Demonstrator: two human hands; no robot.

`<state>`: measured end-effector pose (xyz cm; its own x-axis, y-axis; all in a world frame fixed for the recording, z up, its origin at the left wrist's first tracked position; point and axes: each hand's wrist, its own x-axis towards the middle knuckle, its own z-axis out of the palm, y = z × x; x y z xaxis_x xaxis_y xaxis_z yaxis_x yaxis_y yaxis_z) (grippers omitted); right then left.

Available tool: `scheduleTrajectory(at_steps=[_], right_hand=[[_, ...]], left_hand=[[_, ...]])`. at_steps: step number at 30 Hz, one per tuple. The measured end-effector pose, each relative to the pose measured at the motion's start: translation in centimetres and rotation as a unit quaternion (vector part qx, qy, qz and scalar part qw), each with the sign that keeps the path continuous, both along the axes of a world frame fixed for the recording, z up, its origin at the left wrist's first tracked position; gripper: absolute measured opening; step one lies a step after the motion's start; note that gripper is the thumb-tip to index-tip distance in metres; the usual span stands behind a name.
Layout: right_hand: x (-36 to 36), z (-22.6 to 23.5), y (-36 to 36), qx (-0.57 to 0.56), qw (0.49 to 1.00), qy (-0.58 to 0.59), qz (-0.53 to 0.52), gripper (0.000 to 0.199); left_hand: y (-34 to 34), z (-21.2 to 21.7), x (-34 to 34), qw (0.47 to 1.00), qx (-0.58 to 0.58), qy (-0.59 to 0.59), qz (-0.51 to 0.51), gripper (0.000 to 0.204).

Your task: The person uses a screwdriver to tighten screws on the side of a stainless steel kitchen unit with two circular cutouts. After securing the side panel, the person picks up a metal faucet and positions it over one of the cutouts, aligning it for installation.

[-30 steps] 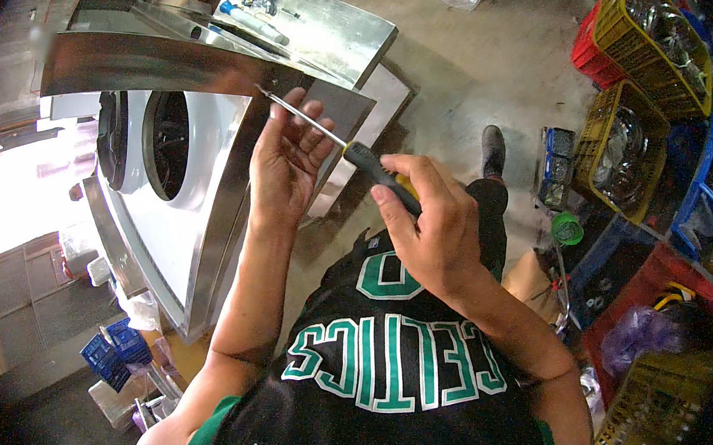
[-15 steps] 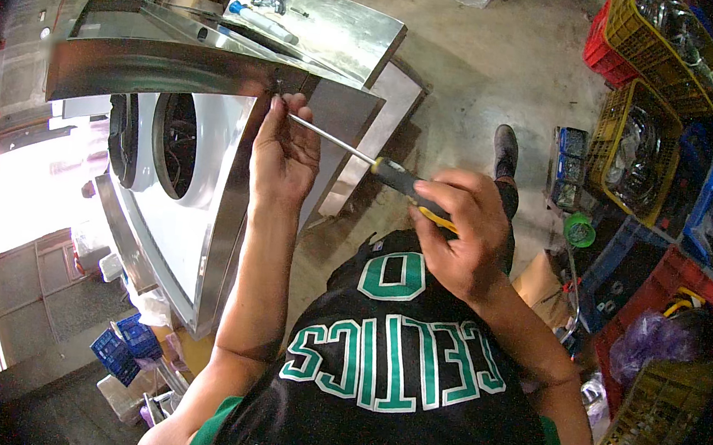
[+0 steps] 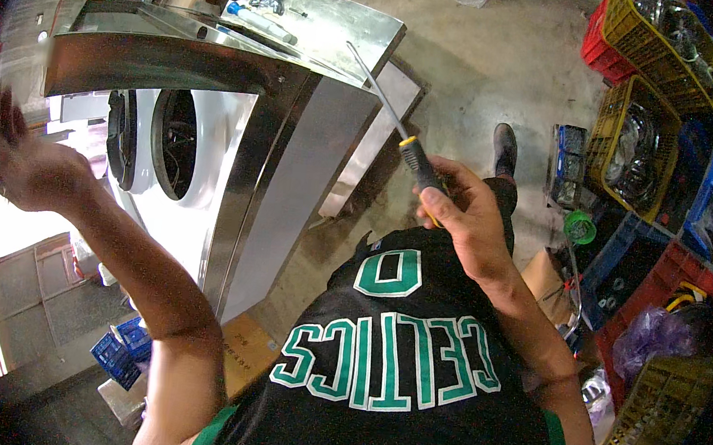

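A screwdriver (image 3: 417,158) with a black and yellow handle sits in my right hand (image 3: 470,217), in front of my chest. Its long metal shaft points up and to the left, and the tip stands apart from the metal casing, over the panel behind it. My left hand (image 3: 36,167) is stretched out at the far left, past the left end of the metal casing (image 3: 165,62). Its fingers look apart, though motion and dim light blur them, and I see nothing in them. Inside the casing is a white housing (image 3: 219,143) with a round dark opening (image 3: 175,143).
Tools, including a blue-tipped tube (image 3: 264,23), lie on a shiny metal panel (image 3: 360,27) beyond the casing. Yellow crates (image 3: 641,157) of metal parts, a green cup (image 3: 579,229) and a red bin (image 3: 657,293) stand at right. Cardboard (image 3: 247,354) lies below the casing.
My left hand has left the casing's right corner and swung far left. The screwdriver has come away from that corner, its shaft now tilted more upward in my right hand.
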<state>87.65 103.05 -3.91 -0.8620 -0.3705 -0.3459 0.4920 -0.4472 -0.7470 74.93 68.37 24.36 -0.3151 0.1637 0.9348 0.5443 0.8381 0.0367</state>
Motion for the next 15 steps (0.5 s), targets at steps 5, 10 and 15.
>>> scheduleTrajectory(at_steps=[5, 10, 15], right_hand=[[-0.1, 0.5, -0.8, -0.033, 0.998, 0.001, 0.048, 0.032], [-0.6, 1.2, -1.0, 0.118, 0.987, 0.091, 0.062, 0.029], [-1.8, 1.6, -1.9, 0.23, 0.961, 0.128, 0.082, 0.033]], left_hand=[[-2.2, 3.1, -5.4, 0.909, -0.4, -0.027, 0.111, 0.023], [-2.0, 3.0, -6.0, 0.959, -0.153, -0.212, -0.109, 0.022], [-3.0, 1.7, -6.3, 0.931, 0.099, -0.251, -0.247, 0.021]])
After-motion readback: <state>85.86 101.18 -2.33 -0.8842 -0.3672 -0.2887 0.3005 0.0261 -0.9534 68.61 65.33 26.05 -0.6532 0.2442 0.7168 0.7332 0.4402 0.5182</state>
